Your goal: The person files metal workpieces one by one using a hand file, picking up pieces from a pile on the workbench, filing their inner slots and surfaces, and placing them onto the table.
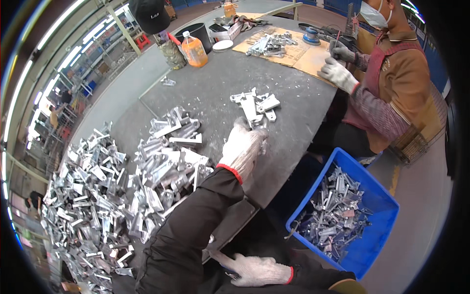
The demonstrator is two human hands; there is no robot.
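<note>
The table (208, 81) left of the blue bin (381, 223) bears stiff-looking metal parts (251, 109), best held mid-length; I can't tell if my fingers (240, 125) grip.

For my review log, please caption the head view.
Gloved left hand beside a small cluster of metal castings on a dark worktable, larger heaps leftward.
</note>
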